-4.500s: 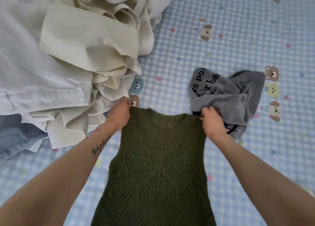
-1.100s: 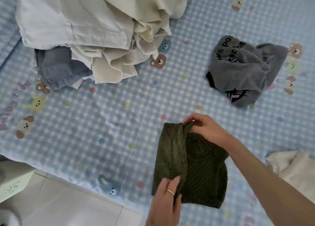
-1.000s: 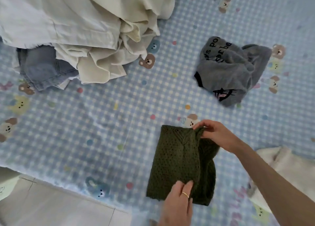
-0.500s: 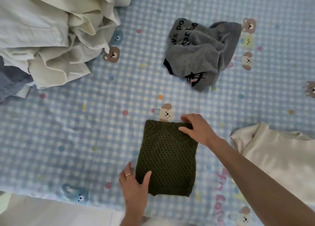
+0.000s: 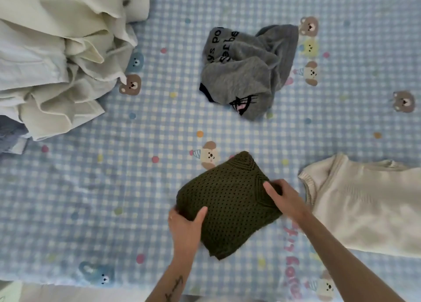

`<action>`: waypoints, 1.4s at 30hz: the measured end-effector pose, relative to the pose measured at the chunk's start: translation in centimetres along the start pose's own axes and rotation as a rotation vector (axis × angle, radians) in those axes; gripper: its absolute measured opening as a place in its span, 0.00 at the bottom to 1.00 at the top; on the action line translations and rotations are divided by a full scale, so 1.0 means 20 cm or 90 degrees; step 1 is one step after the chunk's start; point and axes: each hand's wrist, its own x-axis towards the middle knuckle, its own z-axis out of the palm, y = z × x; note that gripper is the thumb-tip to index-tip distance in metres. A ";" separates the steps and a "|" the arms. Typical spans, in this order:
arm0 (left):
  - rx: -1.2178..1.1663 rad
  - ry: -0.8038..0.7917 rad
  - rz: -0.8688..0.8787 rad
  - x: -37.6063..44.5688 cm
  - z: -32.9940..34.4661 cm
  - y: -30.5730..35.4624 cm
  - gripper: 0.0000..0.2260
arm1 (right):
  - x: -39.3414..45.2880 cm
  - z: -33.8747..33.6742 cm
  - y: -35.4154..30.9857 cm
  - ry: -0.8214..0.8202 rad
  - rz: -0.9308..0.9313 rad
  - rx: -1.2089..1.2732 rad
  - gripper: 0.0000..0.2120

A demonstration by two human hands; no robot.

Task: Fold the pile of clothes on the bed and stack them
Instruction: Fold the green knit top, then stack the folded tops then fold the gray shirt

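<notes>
A: Knit (image 5: 227, 201) — green, folded into a small block, sits on the bed (image 5: 114, 187) near the front edge, tilted. Cream top (image 5: 369, 206) is just beside it on the right.

B: Hands?

A: Left hand (image 5: 185, 224) grips the near-left corner, thumb on top, fingers under. Right hand (image 5: 284, 199) holds the right edge, thumb on top, fingers curled round it.

B: Risks?

A: My read: open knit is loose, so if it gets lifted by two corners only, the layers could sag and the fold open. It is also close to the bed edge; a slip could drop it to the floor. If it goes onto the cream top skewed, the stack would sit crooked.

B: Rest of the work?

A: Pile (image 5: 57, 58) at far left looks unfolded, denim (image 5: 11, 135) poking out under it. Grey top (image 5: 246, 71) is crumpled, well apart from the knit.

B: Any writing?

A: Grey top has black letters, partly folded away: "ys po" and "r be", plus a cat-face graphic. Sheet has pink lettering at lower right, too distorted to read. Left forearm has a tattoo (image 5: 174, 288), unreadable.
</notes>
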 end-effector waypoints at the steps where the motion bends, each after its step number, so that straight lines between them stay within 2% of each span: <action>1: -0.010 0.011 -0.026 -0.05 0.05 -0.04 0.32 | 0.01 0.02 -0.03 -0.002 0.009 0.043 0.23; 4: -0.018 0.012 -0.111 -0.12 0.14 -0.11 0.29 | 0.04 0.07 -0.08 -0.050 -0.025 0.055 0.19; 6: 0.002 0.012 -0.093 -0.15 0.16 -0.09 0.26 | 0.02 0.06 -0.07 -0.029 -0.059 0.071 0.13; 9: 0.016 0.026 0.007 -0.22 0.19 0.00 0.20 | -0.07 -0.05 0.01 0.072 -0.082 0.170 0.06; 12: 0.004 -0.015 0.086 -0.36 0.34 0.12 0.14 | -0.23 -0.25 0.20 0.194 -0.078 0.236 0.05; 17: 0.000 -0.177 0.194 -0.63 0.84 0.26 0.09 | -0.43 -0.71 0.59 0.366 -0.063 0.247 0.04; 22: 0.011 -0.228 0.235 -0.80 1.33 0.30 0.10 | -0.43 -1.09 0.94 0.488 -0.032 0.203 0.03; 24: 0.058 -0.232 0.233 -0.81 1.46 0.26 0.11 | -0.38 -1.15 1.08 0.497 -0.003 0.197 0.05; 27: 0.200 -0.241 0.214 -0.77 1.59 0.18 0.12 | -0.26 -1.14 1.28 0.410 0.085 0.149 0.12; 29: 0.242 -0.230 0.211 -0.74 1.62 0.15 0.12 | -0.21 -1.12 1.35 0.364 0.098 0.125 0.13; 31: 0.242 -0.223 0.194 -0.73 1.63 0.15 0.12 | -0.19 -1.12 1.39 0.368 0.084 0.116 0.12; 35: 0.315 -0.253 0.173 -0.73 1.54 0.13 0.10 | -0.22 -1.14 1.38 0.384 0.102 0.064 0.10; 38: 0.375 -0.272 0.161 -0.68 1.37 0.14 0.14 | -0.23 -1.17 1.19 0.461 0.087 0.017 0.13; 40: 0.350 -0.198 0.169 -0.60 1.20 0.20 0.14 | -0.19 -1.13 0.92 0.453 -0.011 0.016 0.14; 42: 0.292 -0.088 0.202 -0.47 1.00 0.31 0.12 | -0.10 -1.02 0.58 0.388 -0.120 0.023 0.14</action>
